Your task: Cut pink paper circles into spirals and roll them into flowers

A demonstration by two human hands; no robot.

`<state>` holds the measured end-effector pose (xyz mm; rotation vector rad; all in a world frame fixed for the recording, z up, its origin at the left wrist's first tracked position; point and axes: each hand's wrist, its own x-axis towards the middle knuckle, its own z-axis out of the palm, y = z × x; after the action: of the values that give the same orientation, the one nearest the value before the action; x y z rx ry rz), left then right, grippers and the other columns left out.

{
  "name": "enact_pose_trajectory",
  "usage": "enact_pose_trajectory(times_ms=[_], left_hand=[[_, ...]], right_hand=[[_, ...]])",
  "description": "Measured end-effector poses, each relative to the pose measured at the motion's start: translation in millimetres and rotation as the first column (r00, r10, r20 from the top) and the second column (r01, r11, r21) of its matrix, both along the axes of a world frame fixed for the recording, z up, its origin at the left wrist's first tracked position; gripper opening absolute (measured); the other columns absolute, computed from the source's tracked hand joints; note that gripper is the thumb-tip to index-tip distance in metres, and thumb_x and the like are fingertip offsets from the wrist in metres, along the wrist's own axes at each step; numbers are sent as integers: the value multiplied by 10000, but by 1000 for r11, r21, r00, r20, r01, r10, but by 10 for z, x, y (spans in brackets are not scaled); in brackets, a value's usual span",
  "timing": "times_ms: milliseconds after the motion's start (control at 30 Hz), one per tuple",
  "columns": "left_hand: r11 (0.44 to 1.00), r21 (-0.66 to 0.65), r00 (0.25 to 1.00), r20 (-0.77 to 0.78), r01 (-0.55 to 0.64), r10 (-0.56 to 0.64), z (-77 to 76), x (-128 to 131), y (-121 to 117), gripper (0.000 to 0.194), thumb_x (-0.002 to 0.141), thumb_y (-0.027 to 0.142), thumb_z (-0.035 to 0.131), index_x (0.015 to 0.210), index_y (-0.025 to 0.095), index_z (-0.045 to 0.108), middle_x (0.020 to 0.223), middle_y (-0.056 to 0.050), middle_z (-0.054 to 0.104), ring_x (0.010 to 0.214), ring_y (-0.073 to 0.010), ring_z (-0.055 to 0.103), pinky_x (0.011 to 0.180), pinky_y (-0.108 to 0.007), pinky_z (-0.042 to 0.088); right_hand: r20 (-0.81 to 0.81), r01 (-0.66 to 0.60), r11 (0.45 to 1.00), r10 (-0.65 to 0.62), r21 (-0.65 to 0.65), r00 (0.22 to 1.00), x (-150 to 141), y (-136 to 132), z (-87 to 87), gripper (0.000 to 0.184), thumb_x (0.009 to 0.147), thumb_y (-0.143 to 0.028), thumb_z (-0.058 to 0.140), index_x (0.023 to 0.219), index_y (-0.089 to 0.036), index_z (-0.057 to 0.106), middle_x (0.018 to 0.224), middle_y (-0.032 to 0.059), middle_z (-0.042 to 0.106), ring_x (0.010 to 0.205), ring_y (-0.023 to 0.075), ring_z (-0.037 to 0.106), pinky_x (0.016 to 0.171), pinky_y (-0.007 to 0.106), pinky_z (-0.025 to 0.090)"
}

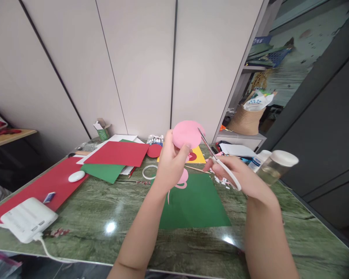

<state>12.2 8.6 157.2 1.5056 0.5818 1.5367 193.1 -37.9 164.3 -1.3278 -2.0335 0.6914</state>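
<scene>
My left hand [172,164] pinches a round pink paper disc [186,133] by its lower edge, thumb in front, and holds it up above the table. White-handled scissors [213,155] are gripped in my right hand [231,168], their blades pointing up and left at the disc's right side. Whether the blades enter the paper is hard to tell. Below the hands lies a green paper sheet [194,203]. A smaller pink paper piece [184,176] and a curled pink strip [168,197] show over its upper left part, partly behind my left hand.
Red paper [116,153] and green paper [103,172] overlap at left, near a white oval object [76,176] and a white power adapter [29,219]. A tape ring [147,171] lies mid-table. White paper scraps [223,183] and a lidded clear jar [279,166] are at right.
</scene>
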Motion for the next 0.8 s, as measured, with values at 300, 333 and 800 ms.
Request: enact_pose_trajectory(times_ms=[300, 333, 800], left_hand=[[1000, 20, 999, 36, 12, -13, 0, 11, 24, 185, 847, 266, 541, 1011, 211, 476, 905, -24, 551, 737, -108, 546, 620, -233, 461], [1000, 25, 999, 40, 1, -2, 0, 10, 28, 179, 847, 267, 544, 1002, 208, 479, 903, -23, 550, 737, -106, 546, 625, -231, 463], [999, 21, 998, 52, -38, 37, -6, 48, 33, 156, 846, 263, 553, 964, 192, 479, 886, -8, 553, 712, -82, 566, 642, -215, 480]], right_hand=[[-15, -10, 1000, 10, 2, 1000, 6, 14, -7, 466, 872, -571, 384, 682, -165, 510, 616, -11, 454, 551, 114, 401, 496, 256, 264], [-17, -11, 1000, 11, -2, 1000, 4, 15, -9, 463, 875, -567, 382, 696, -164, 521, 609, -14, 451, 549, 114, 401, 498, 256, 267], [-20, -9, 1000, 9, 5, 1000, -34, 30, -32, 445, 884, -536, 383, 667, -167, 503, 560, -26, 440, 533, 108, 398, 505, 261, 279]])
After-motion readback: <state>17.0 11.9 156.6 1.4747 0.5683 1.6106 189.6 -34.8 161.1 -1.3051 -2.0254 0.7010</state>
